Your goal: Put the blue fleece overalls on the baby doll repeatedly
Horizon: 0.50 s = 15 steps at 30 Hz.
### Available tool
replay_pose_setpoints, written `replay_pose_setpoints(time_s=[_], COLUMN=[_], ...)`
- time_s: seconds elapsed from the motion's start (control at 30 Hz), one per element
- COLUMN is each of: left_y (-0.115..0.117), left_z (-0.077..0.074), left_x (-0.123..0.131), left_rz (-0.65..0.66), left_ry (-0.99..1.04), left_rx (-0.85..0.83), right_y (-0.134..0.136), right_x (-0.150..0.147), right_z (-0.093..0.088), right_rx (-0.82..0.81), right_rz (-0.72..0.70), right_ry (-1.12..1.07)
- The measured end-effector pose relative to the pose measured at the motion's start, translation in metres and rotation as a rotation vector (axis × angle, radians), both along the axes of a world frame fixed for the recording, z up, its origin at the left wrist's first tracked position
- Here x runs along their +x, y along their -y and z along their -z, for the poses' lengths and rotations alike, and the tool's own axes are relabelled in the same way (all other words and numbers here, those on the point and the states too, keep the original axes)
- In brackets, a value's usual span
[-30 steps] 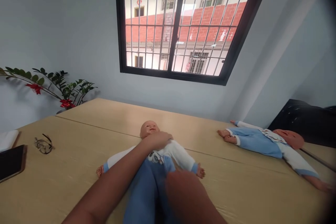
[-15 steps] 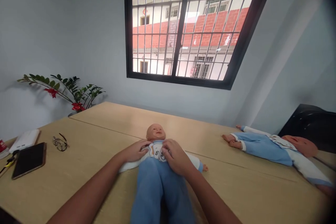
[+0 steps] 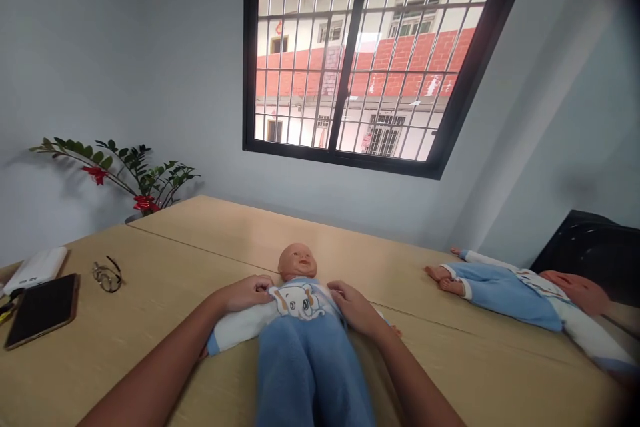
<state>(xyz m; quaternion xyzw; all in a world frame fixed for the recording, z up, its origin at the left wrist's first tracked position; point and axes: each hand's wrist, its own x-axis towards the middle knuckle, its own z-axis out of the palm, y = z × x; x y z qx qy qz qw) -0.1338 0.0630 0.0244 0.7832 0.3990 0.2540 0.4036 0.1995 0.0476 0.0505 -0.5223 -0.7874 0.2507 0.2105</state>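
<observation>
A baby doll lies on its back on the wooden table, head away from me, in a white top with an elephant print and blue trousers. My left hand rests on the doll's shoulder on the left side, fingers curled against the white sleeve. My right hand lies on the doll's other shoulder, fingers pressed flat on the sleeve. A second doll in the same clothes lies at the right, feet toward the middle.
At the left of the table are folded glasses, a dark phone and a white box. A plant with red flowers stands at the back left. A black chair back is at the right, under the barred window.
Both hands have slid outward from the doll's chest to its shoulders, uncovering the elephant print. A second ago the left hand was at the doll's neck and the right was low and blurred.
</observation>
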Motion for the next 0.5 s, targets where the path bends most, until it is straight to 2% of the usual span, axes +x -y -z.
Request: replay_pose_setpoints(time_s=[0.23, 0.37, 0.5], left_y=[0.002, 0.002, 0.005], left_z=[-0.004, -0.002, -0.006], left_x=[0.020, 0.020, 0.017], left_rz=[0.016, -0.020, -0.050], left_ry=[0.052, -0.023, -0.124], left_rx=[0.027, 0.015, 0.032], right_y=[0.002, -0.003, -0.007], right_x=[0.005, 0.020, 0.037], right_z=[0.001, -0.002, -0.007], right_rx=[0.009, -0.027, -0.113], right_rz=[0.070, 0.128, 0.171], right_ry=[0.336, 0.445, 0.523])
